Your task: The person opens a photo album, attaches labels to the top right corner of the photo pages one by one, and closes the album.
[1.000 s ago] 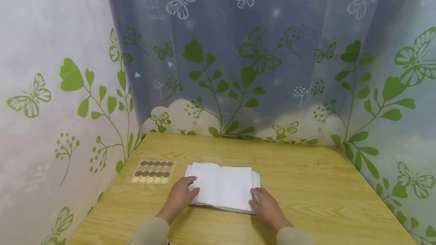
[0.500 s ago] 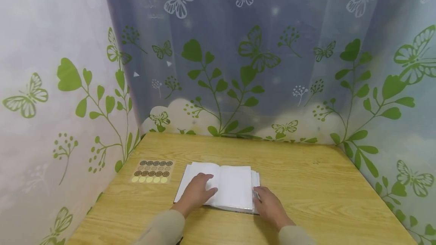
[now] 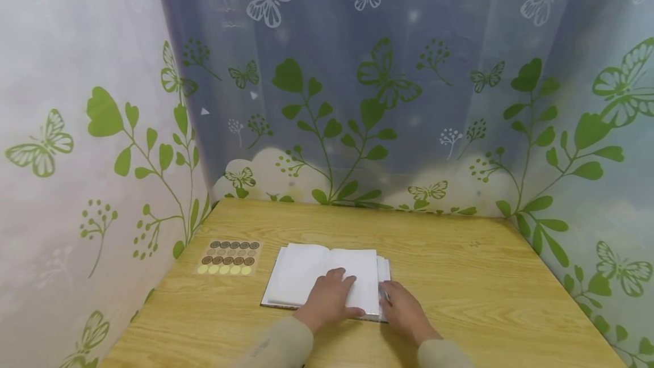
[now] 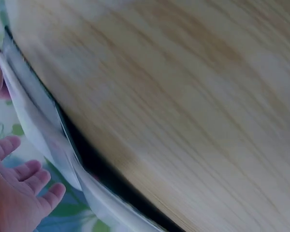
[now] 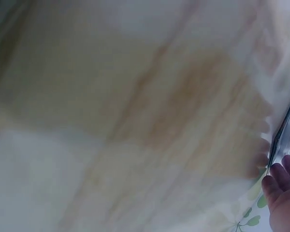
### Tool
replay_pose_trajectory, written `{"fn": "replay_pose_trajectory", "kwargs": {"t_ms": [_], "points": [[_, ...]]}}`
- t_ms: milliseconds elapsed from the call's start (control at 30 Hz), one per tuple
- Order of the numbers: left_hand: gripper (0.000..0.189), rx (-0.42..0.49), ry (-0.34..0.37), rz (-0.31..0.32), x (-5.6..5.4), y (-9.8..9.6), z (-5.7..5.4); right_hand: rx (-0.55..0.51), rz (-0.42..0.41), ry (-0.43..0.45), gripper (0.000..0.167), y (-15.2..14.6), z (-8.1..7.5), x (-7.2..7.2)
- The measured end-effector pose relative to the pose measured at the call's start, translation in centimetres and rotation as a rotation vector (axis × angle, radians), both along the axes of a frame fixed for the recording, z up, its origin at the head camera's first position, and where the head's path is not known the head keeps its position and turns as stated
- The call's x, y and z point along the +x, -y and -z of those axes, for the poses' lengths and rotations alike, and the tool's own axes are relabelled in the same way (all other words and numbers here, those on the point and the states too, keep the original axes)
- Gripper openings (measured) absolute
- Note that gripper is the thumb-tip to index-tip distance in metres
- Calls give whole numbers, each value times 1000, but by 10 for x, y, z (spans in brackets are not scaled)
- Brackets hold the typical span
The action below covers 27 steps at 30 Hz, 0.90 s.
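Observation:
An open book (image 3: pixel 298 277) with blank white pages lies on the wooden table, its dark cover edge showing at the lower left. My left hand (image 3: pixel 329 300) rests over the lower part of the right page, fingers spread and relaxed, thumb near the bottom edge. In the left wrist view the left hand's fingers (image 4: pixel 36 181) extend over the pages, whose edge stands slightly raised above the cover. My right hand (image 3: pixel 405 308) holds the book's right edge, the thumb and fingers about the margin. Its fingers (image 5: pixel 282 179) meet the cover edge in the right wrist view.
A sheet of round stickers (image 3: pixel 230 257), in brown, tan and pale yellow rows, lies on the table (image 3: pixel 460 277) to the left of the book. Curtains (image 3: pixel 327 101) printed with leaves and butterflies enclose the back and both sides.
My left hand has moved from the book's left edge across the left page to the right page. The right hand stays at the right edge, its thumb shifted slightly outward.

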State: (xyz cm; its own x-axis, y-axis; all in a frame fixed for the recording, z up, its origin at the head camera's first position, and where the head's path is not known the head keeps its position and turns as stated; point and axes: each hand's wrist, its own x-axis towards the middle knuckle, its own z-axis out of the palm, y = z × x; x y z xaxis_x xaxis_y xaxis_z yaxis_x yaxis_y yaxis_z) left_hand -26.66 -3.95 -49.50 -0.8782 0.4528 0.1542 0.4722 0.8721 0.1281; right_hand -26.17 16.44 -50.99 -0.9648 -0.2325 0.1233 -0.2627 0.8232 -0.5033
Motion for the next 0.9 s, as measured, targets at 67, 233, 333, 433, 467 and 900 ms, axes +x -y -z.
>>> {"fn": "replay_pose_trajectory", "kwargs": {"t_ms": [67, 233, 333, 433, 467, 900], "points": [[80, -48, -8, 6, 1, -7, 2, 4, 2, 0, 35, 0, 1, 0], [82, -84, -27, 7, 0, -15, 9, 17, 6, 5, 34, 2, 2, 0], [79, -49, -22, 0, 0, -13, 11, 22, 4, 14, 35, 3, 3, 0], [76, -4, -3, -9, 1, -7, 10, 32, -1, 14, 36, 4, 3, 0], [76, 7, 4, -11, 1, -6, 9, 35, -5, 7, 36, 4, 2, 0], [64, 54, 10, 28, -3, 7, 7, 39, -23, -46, 35, 3, 5, 1]]}}
